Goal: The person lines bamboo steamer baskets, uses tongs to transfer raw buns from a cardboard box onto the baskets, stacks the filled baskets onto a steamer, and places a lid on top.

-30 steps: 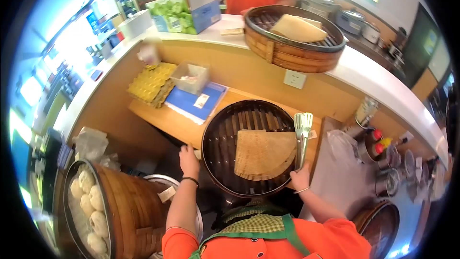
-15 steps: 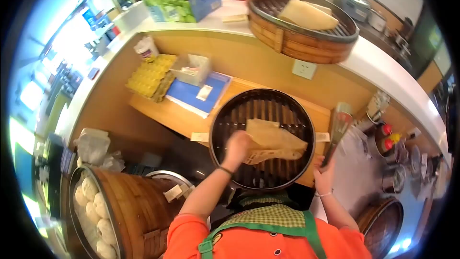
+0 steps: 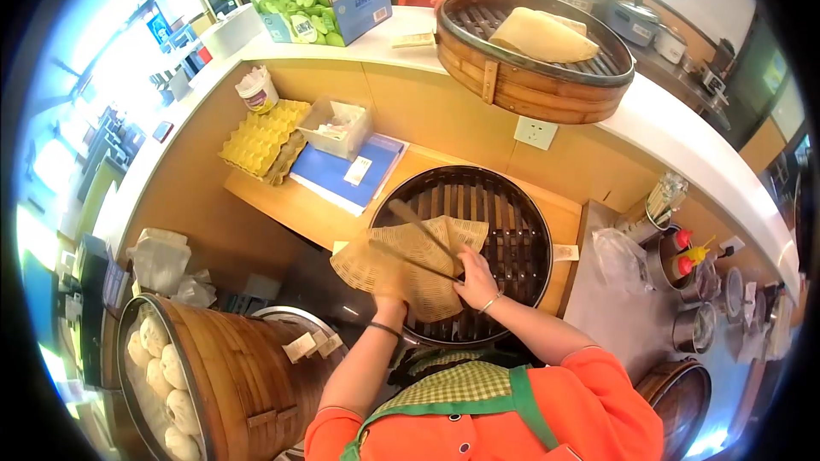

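Observation:
A round steamer basket (image 3: 521,290) with a dark rim and slatted base lies in front of me. Over its left part hangs a tan perforated steamer liner (image 3: 440,286), spread out and partly past the rim. My left hand (image 3: 390,294) grips the liner near its lower left, its fingers blurred and partly hidden. My right hand (image 3: 477,280) is closed around the joined end of long dark tongs (image 3: 431,237). Their two arms are apart and point left across the liner.
At left stands a tall bamboo steamer (image 3: 248,358) with several white buns (image 3: 162,371). Another steamer basket (image 3: 538,90) with folded liners sits on the white counter (image 3: 683,132). Yellow egg trays (image 3: 260,141), a blue folder (image 3: 346,175) and sauce bottles (image 3: 683,252) are around. Someone in orange stands beyond.
The liner has been lifted from the basket's slats and shifted left, now spread wider. My right hand has brought the tongs from the right side over the basket.

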Available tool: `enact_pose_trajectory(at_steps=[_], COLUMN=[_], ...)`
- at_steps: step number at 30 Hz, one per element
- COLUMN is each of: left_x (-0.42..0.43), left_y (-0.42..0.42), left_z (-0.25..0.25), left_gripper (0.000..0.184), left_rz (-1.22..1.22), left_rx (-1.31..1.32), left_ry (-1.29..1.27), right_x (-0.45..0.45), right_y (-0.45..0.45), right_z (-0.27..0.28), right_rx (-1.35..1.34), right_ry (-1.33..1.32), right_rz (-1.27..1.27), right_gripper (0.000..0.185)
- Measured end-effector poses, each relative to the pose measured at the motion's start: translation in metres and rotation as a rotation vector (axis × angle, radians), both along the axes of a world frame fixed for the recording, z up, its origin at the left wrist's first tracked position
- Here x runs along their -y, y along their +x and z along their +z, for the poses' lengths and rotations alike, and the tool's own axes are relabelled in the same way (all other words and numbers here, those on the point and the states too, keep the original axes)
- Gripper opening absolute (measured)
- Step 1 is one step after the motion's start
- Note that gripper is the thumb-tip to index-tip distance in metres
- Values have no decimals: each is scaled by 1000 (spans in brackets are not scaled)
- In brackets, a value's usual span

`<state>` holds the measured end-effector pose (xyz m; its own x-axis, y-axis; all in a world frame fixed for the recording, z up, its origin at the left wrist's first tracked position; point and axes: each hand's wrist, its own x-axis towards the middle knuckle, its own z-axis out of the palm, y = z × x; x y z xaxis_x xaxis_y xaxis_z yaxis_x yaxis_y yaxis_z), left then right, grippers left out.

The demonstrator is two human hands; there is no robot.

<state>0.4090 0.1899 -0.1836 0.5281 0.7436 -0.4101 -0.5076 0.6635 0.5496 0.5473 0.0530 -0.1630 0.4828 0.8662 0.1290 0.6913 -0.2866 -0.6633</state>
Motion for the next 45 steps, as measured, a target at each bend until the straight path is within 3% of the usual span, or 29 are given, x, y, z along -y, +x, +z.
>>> enact_pose_trajectory(at_steps=[2,4,6,7,8,11,12,14,15,16,18,19,20,22,25,26,28,29,30,32,33,34,36,38,39,40,42,44,45], left_x=[14,26,32,40,40,32,20,3,13,-7,13,20,26,31,27,22,21,24,26,32,32,33,34,24,12,27,29,18,18], left_y=[0,1,9,8,5,-3,-5,-13,-10,-17,-21,-21,-20,-16,-20,-24,-29,-29,-31,-40,-49,-55,-65,-80,-76,-68,-40,-25,-20], left_z=[31,22,33,71,70,57,61,59,63,19,27,21,15,20,5,-2,20,56,59,56,51,57,69,1,15,-5,78,45,37], left_gripper=[44,43,42,38,38,30,33,37,38,33,32,31,30,33,41,41,40,43,43,59,68,68,72,76,69,59,48,48,42], left_rz=[-13,-122,-195,-39,-27,-310,-358,-513,-401,-574,-551,-535,-516,-450,-288,-291,-259,-377,-374,-371,-384,-381,-34,-78,-357,-85,-249,-521,-513], left_rx=[-52,-56,-42,73,78,35,177,324,-33,-330,-473,-534,-597,-650,-867,-863,-1073,-1222,-1223,-1243,-1312,-1306,-1483,-1323,-820,-1175,-1432,-1148,-1115], left_ry=[15,70,-48,-346,-349,125,256,-159,351,240,62,79,93,120,594,601,869,891,895,1066,1371,1379,1626,1085,686,1175,1407,1874,2109], right_x=[-12,-2,7,14,20,29,27,20,13,5,-2,7,13,24,32,30,25,25,25,28,34,41,54,57,51,45,27,13,10], right_y=[0,-14,-20,-23,-22,-1,11,49,69,88,132,137,129,105,95,96,102,102,101,103,102,99,99,110,106,101,93,83,83], right_z=[-5,-4,16,47,63,119,140,144,148,149,106,85,86,92,66,54,40,34,32,32,35,42,47,38,36,33,39,48,42], right_rx=[-78,-151,-456,-486,-340,-274,-271,-53,-164,-276,39,334,338,141,114,90,17,50,79,70,110,151,241,310,323,379,429,31,49], right_ry=[-76,-24,61,10,54,69,92,84,-39,-160,-98,68,68,-210,-268,-309,-387,-380,-374,-416,-354,-294,-207,-249,-219,-192,-150,-412,-353], right_rz=[170,186,182,169,130,196,224,156,27,-100,-277,-145,-144,-55,-24,-22,-63,-71,-80,-76,-81,-87,-124,-171,-158,-77,14,27,1], right_gripper=[58,60,60,59,50,50,51,46,43,40,38,41,41,42,41,40,41,41,42,43,45,46,49,51,51,50,50,46,43])
